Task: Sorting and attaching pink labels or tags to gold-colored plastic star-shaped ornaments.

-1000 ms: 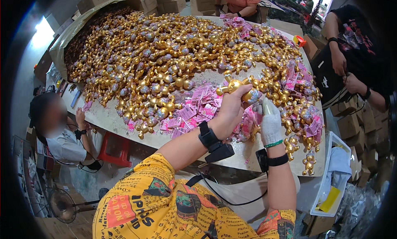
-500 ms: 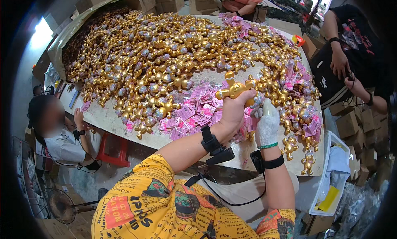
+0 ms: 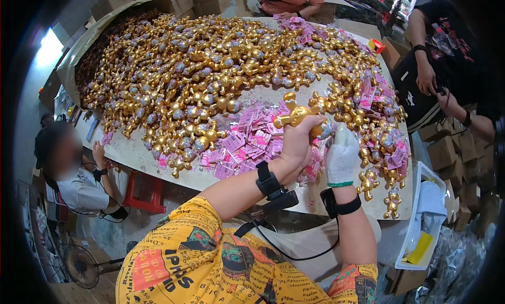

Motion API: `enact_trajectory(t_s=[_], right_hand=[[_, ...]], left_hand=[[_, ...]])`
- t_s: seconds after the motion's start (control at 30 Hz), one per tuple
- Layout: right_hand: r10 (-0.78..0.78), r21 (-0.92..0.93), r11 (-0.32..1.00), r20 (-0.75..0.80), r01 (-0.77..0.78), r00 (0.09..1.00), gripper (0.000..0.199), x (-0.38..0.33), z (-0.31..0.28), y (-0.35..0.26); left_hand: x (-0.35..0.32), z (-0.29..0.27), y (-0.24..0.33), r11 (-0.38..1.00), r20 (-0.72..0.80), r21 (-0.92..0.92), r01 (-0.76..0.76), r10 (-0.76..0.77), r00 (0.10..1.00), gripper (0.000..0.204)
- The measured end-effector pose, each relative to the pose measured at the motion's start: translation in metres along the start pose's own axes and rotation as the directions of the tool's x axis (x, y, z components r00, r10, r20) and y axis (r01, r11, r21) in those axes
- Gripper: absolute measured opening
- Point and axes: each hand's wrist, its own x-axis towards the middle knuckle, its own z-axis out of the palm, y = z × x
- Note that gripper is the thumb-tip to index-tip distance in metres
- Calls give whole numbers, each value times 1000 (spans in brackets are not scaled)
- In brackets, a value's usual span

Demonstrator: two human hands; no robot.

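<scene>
- Figurine [image 3: 295, 114], gold and glossy, is sitting above the near edge of the worktop [image 3: 138, 155], lifted clear of the pink packets [image 3: 251, 141] lying below it.
- The left hand [image 3: 297, 146] is clamping its fingers around the figurine's lower body, leaving the round head and ears poking out on top.
- The right hand [image 3: 342, 154], in a white glove, is closing around something clear and shiny just beside the figurine; what it is cannot be made out.
- The figurine is looking like hard moulded plastic: probably light, stiff and hollow, with a slick plated skin that could be slipping in a bare palm.
- The thin ears and limbs are seeming the weakest parts, so the thick torso is the safer place to be taking hold.
- The heap of gold figurines [image 3: 210, 72] is covering most of the worktop behind.
</scene>
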Motion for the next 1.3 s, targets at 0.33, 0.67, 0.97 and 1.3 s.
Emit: enact_trajectory(t_s=[0.33, 0.67, 0.97, 1.3], right_hand=[[-167, -94, 982, -16, 165, 986, 32, 9, -1, 1], [41, 224, 972, 116, -66, 992, 29, 11, -8, 5], [-192, -184, 963, 43, 197, 980, 28, 3, -8, 0], [189, 390, 892, 140, -229, 972, 30, -1, -1, -12]], left_hand=[[1, 7, -4, 989, -79, -132, 65, -76, 994, 12], [9, 0, -9, 988, -84, -143, 66, -78, 993, 20], [7, 1, -7, 996, -87, -93, -8, 0, 996, 13], [-3, -1, -3, 980, -34, 139, -141, 147, 989, 16]])
